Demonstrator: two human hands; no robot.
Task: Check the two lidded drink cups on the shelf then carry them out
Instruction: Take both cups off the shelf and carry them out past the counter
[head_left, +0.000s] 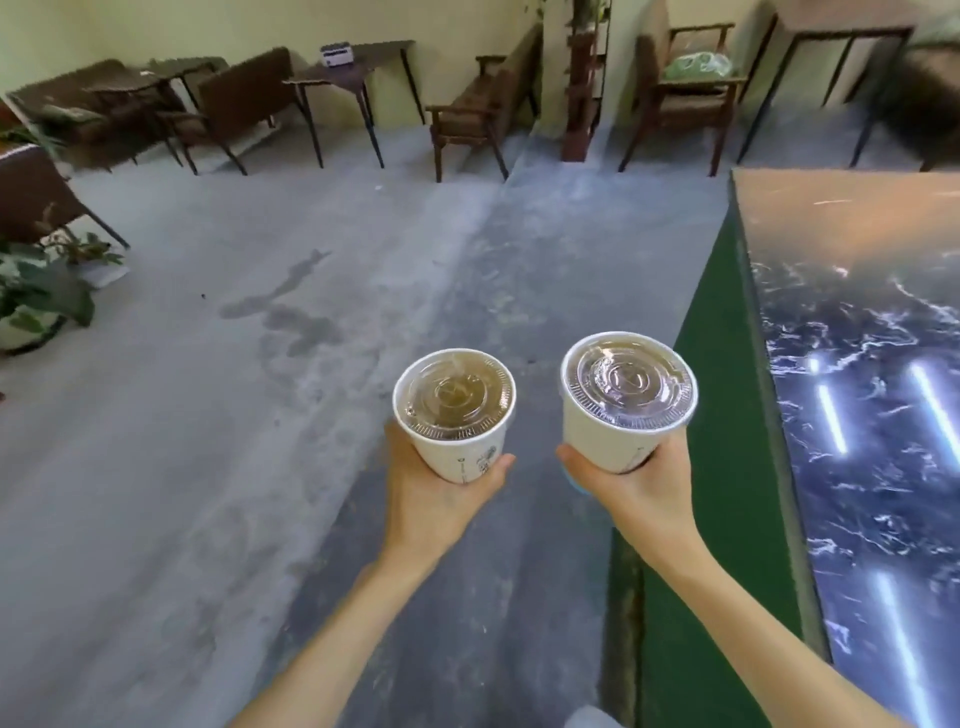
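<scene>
left hand (431, 499) wrapped around white paper cup with clear lid (455, 410) | right hand (631, 480) wrapped around second white lidded paper cup (627, 400) | both upright, level, side by side, apart | dark marble counter (857, 364) just right | stage: carry-out, open floor ahead

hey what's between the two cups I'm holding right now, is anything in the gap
Nothing. In the head view the left cup in the left hand and the right cup in the right hand stand apart; only grey floor shows between them.

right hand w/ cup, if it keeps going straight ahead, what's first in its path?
Probably nothing near: the right hand runs alongside the marble counter, over open floor. Far ahead stands an armchair; depth is unclear.
</scene>
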